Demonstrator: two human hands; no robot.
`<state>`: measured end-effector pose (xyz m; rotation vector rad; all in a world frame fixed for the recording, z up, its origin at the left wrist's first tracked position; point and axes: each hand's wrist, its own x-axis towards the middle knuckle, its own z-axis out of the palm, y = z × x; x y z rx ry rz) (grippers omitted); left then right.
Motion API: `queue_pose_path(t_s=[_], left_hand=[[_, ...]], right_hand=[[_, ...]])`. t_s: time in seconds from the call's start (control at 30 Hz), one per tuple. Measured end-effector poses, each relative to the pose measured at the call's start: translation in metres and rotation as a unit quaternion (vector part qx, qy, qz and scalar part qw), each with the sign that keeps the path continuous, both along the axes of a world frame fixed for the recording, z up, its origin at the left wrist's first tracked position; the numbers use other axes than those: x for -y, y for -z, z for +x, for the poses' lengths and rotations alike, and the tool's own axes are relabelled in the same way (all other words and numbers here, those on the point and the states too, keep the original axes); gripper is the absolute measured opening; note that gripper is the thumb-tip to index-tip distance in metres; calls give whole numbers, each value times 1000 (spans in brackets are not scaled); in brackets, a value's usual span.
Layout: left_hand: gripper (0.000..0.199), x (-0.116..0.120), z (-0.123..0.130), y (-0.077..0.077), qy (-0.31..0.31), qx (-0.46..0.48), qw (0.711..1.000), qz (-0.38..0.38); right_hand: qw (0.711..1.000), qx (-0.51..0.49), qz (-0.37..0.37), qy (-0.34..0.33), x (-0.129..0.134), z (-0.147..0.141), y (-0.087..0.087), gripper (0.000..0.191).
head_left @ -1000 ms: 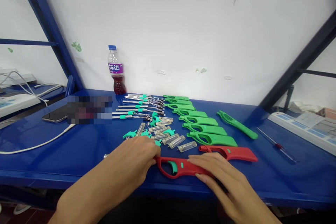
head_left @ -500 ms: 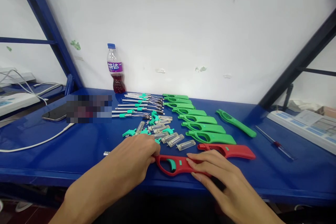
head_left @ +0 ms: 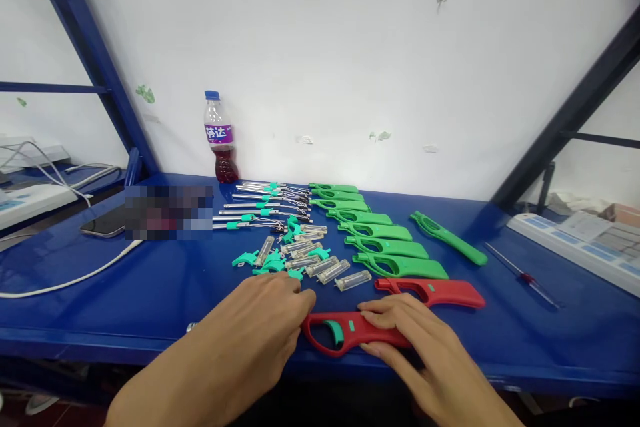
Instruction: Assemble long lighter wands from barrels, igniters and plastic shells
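White wall (head_left: 320,67) filled the back, and out from it ran the blue table (head_left: 170,280), with green lighter shells (head_left: 405,248) ranked across it and a red lighter shell (head_left: 457,292) lying just beyond the knuckles. Then the hands, both on one piece! Right hand (head_left: 425,340) had the handle, thumb below and fingers above, parted only by the grip they clasped; left hand (head_left: 263,327) was curled tight about the nose end, its fingertips out of sight. Between them at the table's front lay the red gun-style lighter (head_left: 361,332), and here was the relation that counted: long axis left to right, handle end a shade nearer the body, neither hand nearer since both touched it. Its guard loop (head_left: 323,351) sat bare in the gap, bowed toward the person. Red plastic, smooth-looking, with a curved teal trigger (head_left: 336,332); past the left forearm (head_left: 180,373) peeked a metal tip (head_left: 191,327), its link to the lighter hidden; smallest, a teal rectangle (head_left: 351,326) marked the flank.
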<state>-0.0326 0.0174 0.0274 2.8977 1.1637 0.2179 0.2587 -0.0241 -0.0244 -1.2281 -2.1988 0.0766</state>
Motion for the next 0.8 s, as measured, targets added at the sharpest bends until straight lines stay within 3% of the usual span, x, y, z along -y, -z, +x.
queue_pose_path(t_s=[0.2,0.47,0.6,0.67,0.73,0.8], left_hand=[[24,-7,2,-6,33,45,998,43],[28,-9,9,-23,53,80,993,64],[55,-19,-8,-30,32,104,978,179],[43,-25,-19,-31,25,90,971,219],[16,-28,-24,-30,37,78,977,197],[8,-28,-19,-28,41,79,981,172]], right_hand=[[991,86,94,33,3,0,1,41],[983,104,143,49,6,-4,-2,34],[976,106,177,69,4,-3,3,36],[975,106,182,74,4,-2,4,36],[976,99,177,74,4,-2,3,37],[979,92,170,72,5,-2,2,37]])
